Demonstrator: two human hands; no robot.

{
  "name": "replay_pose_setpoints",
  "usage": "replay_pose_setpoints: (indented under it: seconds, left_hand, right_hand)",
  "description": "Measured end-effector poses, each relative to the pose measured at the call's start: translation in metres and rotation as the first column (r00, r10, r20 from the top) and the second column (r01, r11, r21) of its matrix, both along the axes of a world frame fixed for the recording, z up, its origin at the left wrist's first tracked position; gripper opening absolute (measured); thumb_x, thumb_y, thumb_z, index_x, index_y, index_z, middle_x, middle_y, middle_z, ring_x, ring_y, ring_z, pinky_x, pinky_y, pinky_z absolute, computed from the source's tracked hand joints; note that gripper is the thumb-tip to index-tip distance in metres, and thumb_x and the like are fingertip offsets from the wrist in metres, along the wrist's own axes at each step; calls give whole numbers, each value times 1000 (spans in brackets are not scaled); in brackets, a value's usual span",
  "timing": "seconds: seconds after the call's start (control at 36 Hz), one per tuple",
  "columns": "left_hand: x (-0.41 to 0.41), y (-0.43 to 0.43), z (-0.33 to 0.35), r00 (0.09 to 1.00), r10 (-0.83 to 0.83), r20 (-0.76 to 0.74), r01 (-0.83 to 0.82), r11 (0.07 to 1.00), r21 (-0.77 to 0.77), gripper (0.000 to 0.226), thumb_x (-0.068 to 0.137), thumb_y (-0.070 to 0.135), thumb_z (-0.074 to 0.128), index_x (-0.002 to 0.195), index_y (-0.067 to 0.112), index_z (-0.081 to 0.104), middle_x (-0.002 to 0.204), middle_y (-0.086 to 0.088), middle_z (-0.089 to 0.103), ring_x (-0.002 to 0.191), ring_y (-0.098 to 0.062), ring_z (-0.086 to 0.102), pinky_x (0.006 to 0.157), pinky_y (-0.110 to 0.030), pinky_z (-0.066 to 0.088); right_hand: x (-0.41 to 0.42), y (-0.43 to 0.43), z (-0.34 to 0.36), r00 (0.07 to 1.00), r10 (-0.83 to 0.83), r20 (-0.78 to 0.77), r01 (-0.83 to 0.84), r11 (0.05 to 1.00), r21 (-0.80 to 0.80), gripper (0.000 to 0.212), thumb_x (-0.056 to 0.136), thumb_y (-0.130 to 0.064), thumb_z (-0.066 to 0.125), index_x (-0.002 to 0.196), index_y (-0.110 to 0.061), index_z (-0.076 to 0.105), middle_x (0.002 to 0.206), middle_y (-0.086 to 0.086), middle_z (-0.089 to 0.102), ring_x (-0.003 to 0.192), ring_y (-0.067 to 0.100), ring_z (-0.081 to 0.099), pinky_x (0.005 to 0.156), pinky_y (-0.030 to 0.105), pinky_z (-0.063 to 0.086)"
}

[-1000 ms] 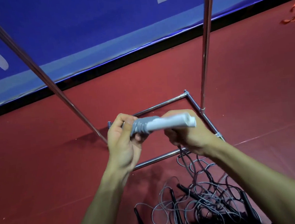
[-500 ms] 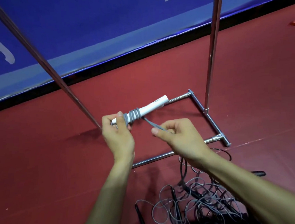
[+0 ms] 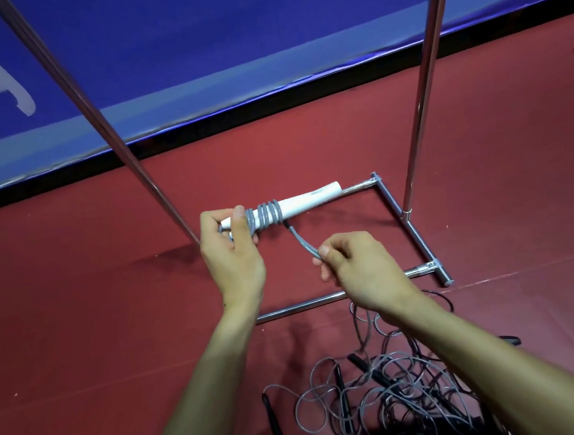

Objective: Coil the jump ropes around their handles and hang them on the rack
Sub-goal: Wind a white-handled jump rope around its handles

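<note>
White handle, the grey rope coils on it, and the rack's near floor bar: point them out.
white handle [image 3: 311, 200], head view, bare stretch right of the coils
grey rope coils [image 3: 269, 213], head view, middle wrap
near floor bar [image 3: 299, 306], head view, its middle

A second ago the right hand [image 3: 358, 270] is closed over the far end of the handle [image 3: 308, 200], right beside the left hand [image 3: 233, 256]. Now it is off the handle, lower and nearer the person, pinching the rope [image 3: 299, 242] between thumb and fingers. The handle, nearly level then, now tilts up to the right with its white end bare. The rope from the coils [image 3: 270, 213] to the right hand, straight half a second ago, now hangs in a slight curve.
</note>
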State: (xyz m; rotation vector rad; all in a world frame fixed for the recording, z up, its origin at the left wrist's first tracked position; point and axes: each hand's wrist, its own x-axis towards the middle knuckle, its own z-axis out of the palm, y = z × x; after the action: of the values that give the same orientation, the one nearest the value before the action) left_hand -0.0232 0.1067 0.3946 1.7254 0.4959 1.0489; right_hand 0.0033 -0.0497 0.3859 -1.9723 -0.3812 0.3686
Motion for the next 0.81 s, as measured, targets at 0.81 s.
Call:
replay_pose_setpoints:
  seconds: [0.81]
  left_hand:
    - [-21,4,9,967,-201,-159,256,789,559,19,92,15,52,86,-3,57,84,4,60,70,-8,55,61,0,37]
  right_hand:
    - [18,-19,19,848,140,511,-137,990,-43,5,90,-22,68,94,-22,70,57,-7,55,56,14,45,58,28,36]
